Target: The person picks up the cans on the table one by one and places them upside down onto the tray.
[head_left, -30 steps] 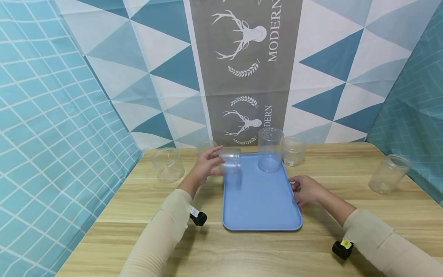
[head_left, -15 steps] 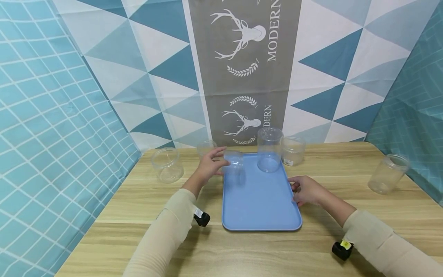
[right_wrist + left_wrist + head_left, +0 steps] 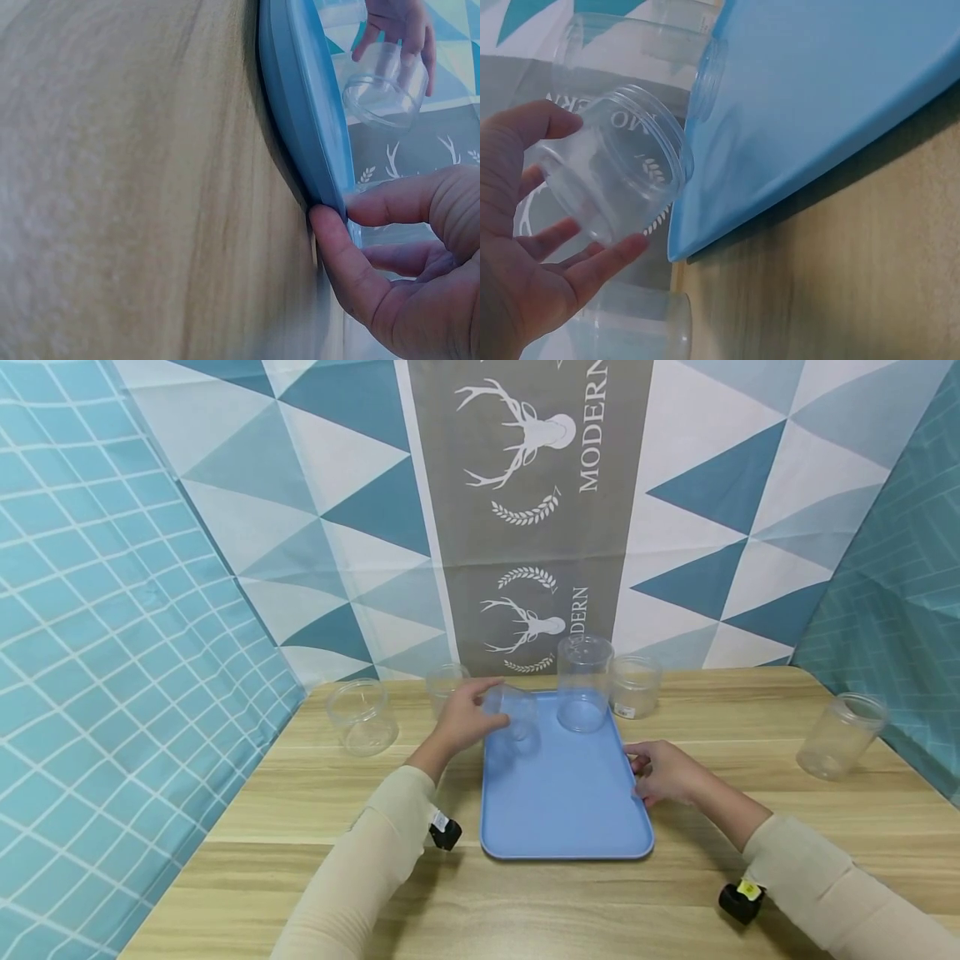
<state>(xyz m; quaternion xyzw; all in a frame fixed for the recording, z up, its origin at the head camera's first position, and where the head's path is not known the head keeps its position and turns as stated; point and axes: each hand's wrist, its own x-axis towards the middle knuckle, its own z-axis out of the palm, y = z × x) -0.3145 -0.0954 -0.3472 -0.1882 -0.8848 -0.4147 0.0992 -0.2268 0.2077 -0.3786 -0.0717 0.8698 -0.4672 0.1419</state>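
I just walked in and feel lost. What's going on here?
A person's left hand holds a tilted clear jar over the far left of a blue tray, while the right hand grips the tray's right edge. A taller clear jar stands upright at the tray's far right corner. Four other clear jars stand on the wooden table: one beyond the left hand, one farther left, one beside the taller jar and one at far right.

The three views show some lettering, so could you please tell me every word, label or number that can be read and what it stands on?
"MODERN", sideways in the head view, high on the gray backdrop panel.
"MODERN" again, lower on that panel, partly behind the tall clear jar.
Too small to read: white label on the short jar beside it; yellow tag and white tag at the wrists.
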